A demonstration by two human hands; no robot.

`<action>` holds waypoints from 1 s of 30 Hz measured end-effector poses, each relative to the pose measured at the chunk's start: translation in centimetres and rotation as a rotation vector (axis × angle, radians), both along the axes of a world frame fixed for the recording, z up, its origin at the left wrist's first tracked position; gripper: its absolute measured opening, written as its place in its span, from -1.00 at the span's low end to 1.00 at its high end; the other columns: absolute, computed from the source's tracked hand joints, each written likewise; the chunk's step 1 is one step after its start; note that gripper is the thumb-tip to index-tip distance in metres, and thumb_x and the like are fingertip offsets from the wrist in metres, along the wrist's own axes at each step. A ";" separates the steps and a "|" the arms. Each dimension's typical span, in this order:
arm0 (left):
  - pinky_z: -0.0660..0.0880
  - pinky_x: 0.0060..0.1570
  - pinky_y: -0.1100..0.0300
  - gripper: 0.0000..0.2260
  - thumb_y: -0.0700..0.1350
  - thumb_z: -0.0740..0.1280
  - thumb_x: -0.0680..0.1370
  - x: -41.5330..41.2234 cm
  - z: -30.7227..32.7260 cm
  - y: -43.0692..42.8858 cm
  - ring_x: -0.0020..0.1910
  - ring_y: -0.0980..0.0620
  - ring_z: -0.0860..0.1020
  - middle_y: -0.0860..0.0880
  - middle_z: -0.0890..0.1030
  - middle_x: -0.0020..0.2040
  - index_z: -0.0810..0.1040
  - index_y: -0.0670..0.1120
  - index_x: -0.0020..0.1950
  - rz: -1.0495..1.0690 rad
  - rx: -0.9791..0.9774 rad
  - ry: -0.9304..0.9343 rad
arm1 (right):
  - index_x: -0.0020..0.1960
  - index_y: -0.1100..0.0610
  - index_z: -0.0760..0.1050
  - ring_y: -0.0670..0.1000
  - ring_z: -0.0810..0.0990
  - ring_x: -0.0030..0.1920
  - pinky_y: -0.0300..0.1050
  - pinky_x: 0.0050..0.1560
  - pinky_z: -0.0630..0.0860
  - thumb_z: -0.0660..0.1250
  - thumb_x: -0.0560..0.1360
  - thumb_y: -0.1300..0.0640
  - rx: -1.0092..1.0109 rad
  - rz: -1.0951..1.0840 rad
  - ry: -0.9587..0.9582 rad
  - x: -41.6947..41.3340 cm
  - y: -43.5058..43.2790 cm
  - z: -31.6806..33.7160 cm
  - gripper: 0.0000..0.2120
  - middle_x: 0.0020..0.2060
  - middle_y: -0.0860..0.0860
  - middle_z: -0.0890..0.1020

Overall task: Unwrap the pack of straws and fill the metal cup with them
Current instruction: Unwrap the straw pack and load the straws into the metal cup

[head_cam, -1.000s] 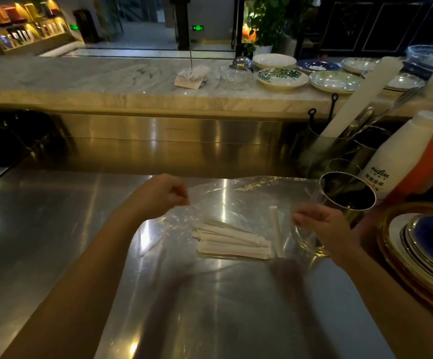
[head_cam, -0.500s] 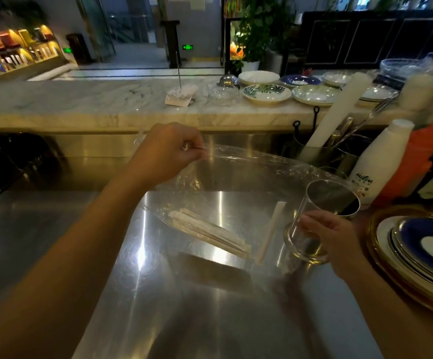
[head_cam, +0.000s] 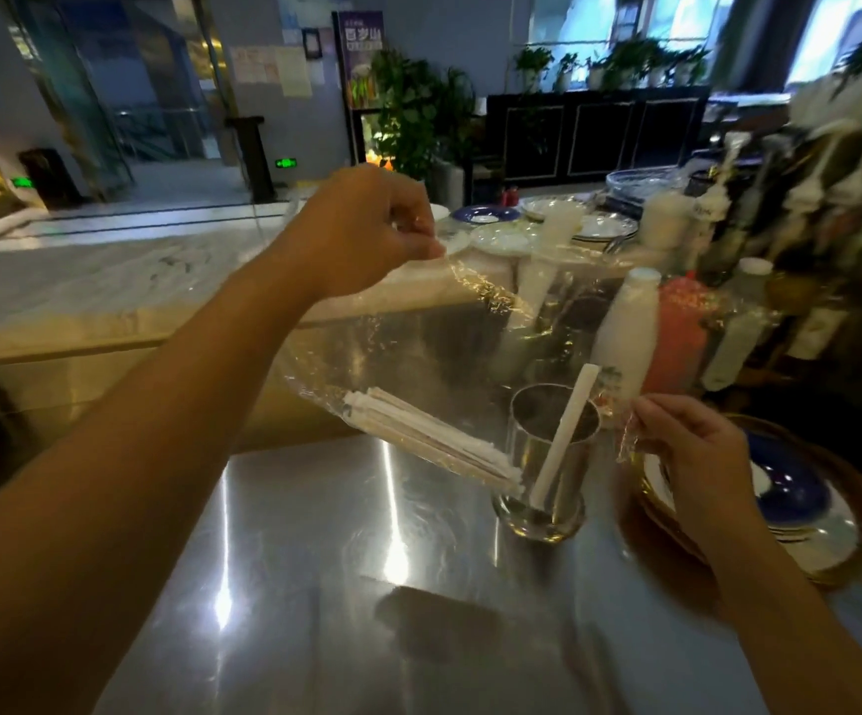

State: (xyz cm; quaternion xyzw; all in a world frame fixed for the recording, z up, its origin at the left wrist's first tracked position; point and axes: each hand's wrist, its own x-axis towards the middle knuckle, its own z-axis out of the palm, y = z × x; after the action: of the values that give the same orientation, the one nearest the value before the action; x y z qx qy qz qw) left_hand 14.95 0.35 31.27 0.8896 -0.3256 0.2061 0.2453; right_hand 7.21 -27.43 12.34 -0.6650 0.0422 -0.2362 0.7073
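Note:
A clear plastic bag hangs in the air above the steel counter, stretched between both hands. My left hand pinches its upper corner high up. My right hand pinches the lower right edge. Inside the bag a bundle of paper-wrapped straws slopes down toward the right. One more wrapped straw stands tilted in front of the metal cup; I cannot tell whether it is in the bag or in the cup. The cup stands upright on the counter behind the bag.
Stacked gold-rimmed plates with a blue one on top lie at the right. A white bottle, an orange bottle and other bottles stand behind the cup. A marble ledge with plates runs across the back.
Both hands have lifted the bag off the counter, the left hand much higher. The straws inside slid down toward the cup side. My right hand has come off the cup's side.

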 end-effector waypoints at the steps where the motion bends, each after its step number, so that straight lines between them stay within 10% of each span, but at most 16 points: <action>1: 0.36 -0.27 0.32 -0.92 -0.08 0.41 0.44 0.1 0.3 -0.6 -0.27 0.15 0.46 0.05 0.53 -0.27 0.58 -0.08 -0.15 -0.008 -0.016 0.004 | -0.19 0.01 0.62 -0.06 0.62 -0.19 -0.26 -0.18 0.59 0.36 0.37 0.08 0.012 -0.015 -0.011 -0.4 -0.3 0.3 -0.92 -0.27 -0.06 0.68; 8: 0.47 -0.28 0.22 -0.91 -0.12 0.42 0.44 0.4 1.8 -4.7 -0.34 0.10 0.50 0.00 0.55 -0.32 0.55 -0.12 -0.20 -0.081 -0.092 0.031 | -0.09 0.09 0.59 0.02 0.61 -0.08 -0.03 -0.01 0.51 0.39 0.32 0.04 0.055 -0.140 0.062 -3.5 -2.2 -0.7 -0.80 -0.18 -0.03 0.67; 13: 0.35 -0.46 0.56 -0.90 -0.21 0.43 0.43 0.5 2.3 -7.5 -0.46 0.44 0.47 0.13 0.50 -0.39 0.57 -0.23 -0.22 -0.165 -0.178 0.036 | -0.19 0.04 0.59 0.00 0.62 -0.19 -0.10 -0.12 0.52 0.36 0.41 0.18 0.043 -0.285 0.073 -5.1 -3.8 -0.6 -0.93 -0.30 -0.06 0.67; 30: 0.51 -0.19 0.14 -0.93 -0.13 0.43 0.43 2.2 1.5 -13.4 -0.25 -0.02 0.57 0.03 0.57 -0.30 0.57 -0.08 -0.21 -0.277 -0.225 0.063 | -0.23 -0.02 0.57 -0.03 0.60 -0.20 -0.28 -0.24 0.59 0.31 0.45 0.25 0.101 -0.514 -0.045 -8.9 -10.2 3.6 -0.80 -0.25 0.02 0.63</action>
State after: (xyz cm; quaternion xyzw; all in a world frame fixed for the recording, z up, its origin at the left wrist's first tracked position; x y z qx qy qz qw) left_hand 17.12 -13.07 32.76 0.8091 -0.4120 0.1777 0.3794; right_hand -1.73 -37.67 15.99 -0.5909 0.2057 -0.4202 0.6572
